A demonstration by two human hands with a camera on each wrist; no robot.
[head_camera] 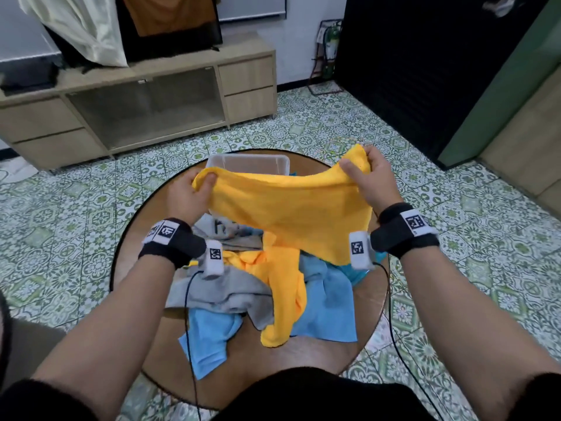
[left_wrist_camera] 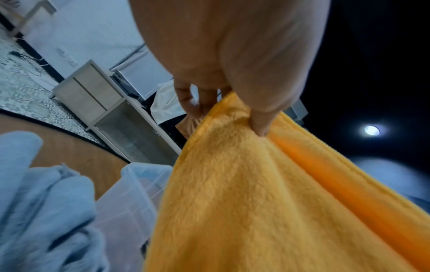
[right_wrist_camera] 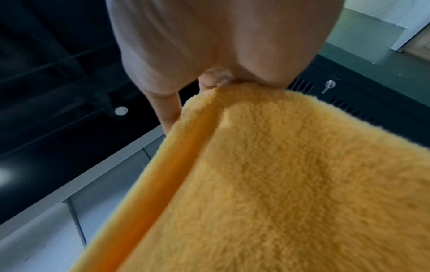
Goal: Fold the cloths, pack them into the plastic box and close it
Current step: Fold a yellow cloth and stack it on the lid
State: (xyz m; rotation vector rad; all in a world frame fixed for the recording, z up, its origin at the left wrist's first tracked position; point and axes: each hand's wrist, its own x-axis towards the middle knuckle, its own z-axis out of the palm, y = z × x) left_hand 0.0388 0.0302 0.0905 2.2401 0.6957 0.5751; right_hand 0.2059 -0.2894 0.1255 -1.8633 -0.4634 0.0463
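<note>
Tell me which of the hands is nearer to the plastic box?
Left. The left hand is just beside the plastic box, at its near left corner; the right hand is farther off, to its right.

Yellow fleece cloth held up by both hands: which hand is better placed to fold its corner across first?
Probably the right hand: it pinches the yellow fleece cloth higher than the left hand.

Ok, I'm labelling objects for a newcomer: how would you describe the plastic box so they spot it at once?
Start at the round wooden table in front of the person. At its far edge, behind the yellow cloth that both hands hold up, stands the plastic box. It is the only clear, rigid thing there; everything near it is soft coloured cloth.
</note>
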